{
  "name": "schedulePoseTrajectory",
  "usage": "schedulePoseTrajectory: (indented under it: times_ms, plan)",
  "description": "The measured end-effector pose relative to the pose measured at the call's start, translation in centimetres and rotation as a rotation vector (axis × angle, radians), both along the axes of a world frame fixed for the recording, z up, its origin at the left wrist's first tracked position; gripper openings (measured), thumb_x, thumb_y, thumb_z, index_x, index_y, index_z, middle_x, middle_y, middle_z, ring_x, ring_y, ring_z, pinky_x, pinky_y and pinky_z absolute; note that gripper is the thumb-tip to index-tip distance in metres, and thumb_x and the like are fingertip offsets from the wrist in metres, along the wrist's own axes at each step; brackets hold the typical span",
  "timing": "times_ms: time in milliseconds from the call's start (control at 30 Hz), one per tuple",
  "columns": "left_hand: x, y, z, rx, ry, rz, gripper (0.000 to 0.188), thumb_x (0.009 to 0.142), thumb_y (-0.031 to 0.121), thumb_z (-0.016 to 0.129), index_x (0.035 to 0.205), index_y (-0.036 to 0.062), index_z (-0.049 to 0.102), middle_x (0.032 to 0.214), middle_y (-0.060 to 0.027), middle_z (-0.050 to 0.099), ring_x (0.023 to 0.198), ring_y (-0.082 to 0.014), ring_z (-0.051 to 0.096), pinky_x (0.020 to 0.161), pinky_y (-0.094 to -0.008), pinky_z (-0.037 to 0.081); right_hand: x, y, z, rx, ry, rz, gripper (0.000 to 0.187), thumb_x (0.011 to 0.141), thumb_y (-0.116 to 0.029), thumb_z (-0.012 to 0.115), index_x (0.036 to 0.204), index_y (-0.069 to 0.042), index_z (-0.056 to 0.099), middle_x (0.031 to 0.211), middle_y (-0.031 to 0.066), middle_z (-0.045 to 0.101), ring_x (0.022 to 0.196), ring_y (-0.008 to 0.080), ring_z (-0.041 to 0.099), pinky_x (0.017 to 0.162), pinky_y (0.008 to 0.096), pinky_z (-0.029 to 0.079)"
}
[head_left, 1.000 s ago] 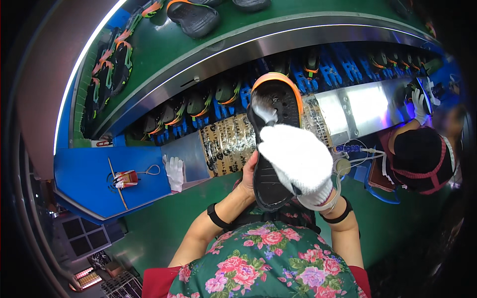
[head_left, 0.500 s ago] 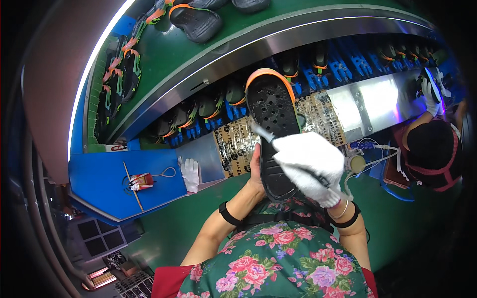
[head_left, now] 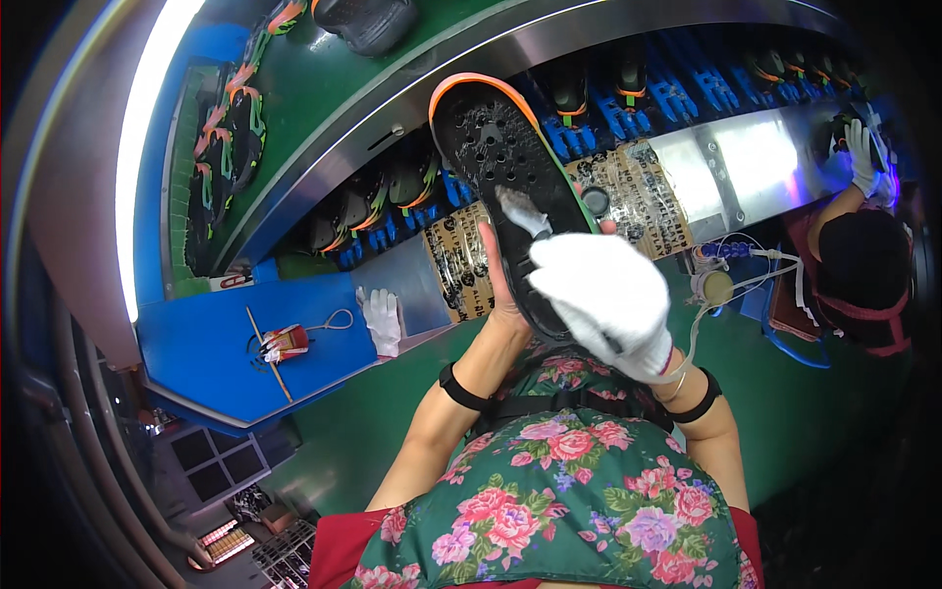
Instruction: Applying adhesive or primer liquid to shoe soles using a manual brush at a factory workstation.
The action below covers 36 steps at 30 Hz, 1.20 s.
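A large black clog (head_left: 535, 147) is held up in front of me, tilted with its toe to the upper left. It has round holes in the front half and an orange and green rim, and its front surface looks wet and shiny. My bare left hand (head_left: 503, 287) grips it from beneath, thumb along the left edge and a fingertip showing at the right edge. My right hand (head_left: 601, 299), in a white knitted glove, is closed round a brush (head_left: 522, 212) with pale bristles. Those bristles touch the clog's surface just below the holes. Most of the brush handle is hidden by the glove.
Left is a blue table (head_left: 196, 358) with a small red pot (head_left: 286, 343), a stick across it, and a white glove (head_left: 381, 320). Behind, clogs on blue holders line a metal-edged conveyor (head_left: 324, 172). At right, a co-worker in a dark cap (head_left: 852, 250) handles a shoe.
The clog has moved up and left and tilted further left. My right hand has shifted with it, and the brush tip now lies over the clog's middle instead of near its left edge.
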State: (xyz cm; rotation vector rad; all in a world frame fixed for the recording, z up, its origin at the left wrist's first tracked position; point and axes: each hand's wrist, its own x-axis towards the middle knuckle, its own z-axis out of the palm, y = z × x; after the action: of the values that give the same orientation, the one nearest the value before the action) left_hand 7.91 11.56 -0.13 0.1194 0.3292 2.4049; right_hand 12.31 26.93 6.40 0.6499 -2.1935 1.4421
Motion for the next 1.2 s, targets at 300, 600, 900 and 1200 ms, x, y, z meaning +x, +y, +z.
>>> schedulePoseTrajectory:
  times_ms: [300,600,900,1200]
  plan:
    - [-0.9,0.1,1.1,0.049,-0.060,0.065,0.110,0.084,0.091,0.043,0.161,0.0134,0.028,0.146,-0.0328,0.048,0.118,-0.0462,0.065,0.095,-0.0616,0.057,0.5,-0.2,-0.5,-0.153,-0.017,0.053,0.028,0.078,0.001,0.079,0.105,-0.005,0.079,0.109,0.0133,0.077,0.099,0.0301,0.074,0.087,0.0390,0.058]
    - [-1.4,0.2,1.6,0.149,-0.137,0.081,0.107,0.083,0.090,0.049,0.160,0.0196,0.028,0.143,-0.0344,0.050,0.113,-0.0540,0.064,0.091,-0.0650,0.058,0.9,0.1,-1.4,-0.126,0.065,0.016,0.032,0.074,0.000,0.082,0.105,-0.010,0.079,0.103,0.0113,0.078,0.092,0.0285,0.076,0.080,0.0376,0.059]
    - [-2.3,-1.4,-0.3,0.141,-0.012,0.072,0.110,0.082,0.085,0.059,0.159,0.0135,0.029,0.144,-0.0201,0.053,0.125,-0.0491,0.057,0.095,-0.0661,0.055,1.6,0.5,-1.8,-0.213,-0.068,0.150,0.023,0.075,-0.002,0.083,0.097,-0.008,0.080,0.102,0.0130,0.078,0.092,0.0270,0.076,0.079,0.0361,0.059]
    - [-2.1,-3.0,0.4,0.070,0.003,0.064,0.122,0.080,0.087,0.057,0.165,0.0086,0.018,0.164,-0.0162,0.032,0.129,-0.0512,0.055,0.098,-0.0614,0.056,1.8,0.3,-1.9,-0.267,-0.179,0.291,0.022,0.076,-0.003,0.085,0.096,-0.011,0.081,0.099,0.0081,0.079,0.092,0.0247,0.076,0.080,0.0357,0.060]
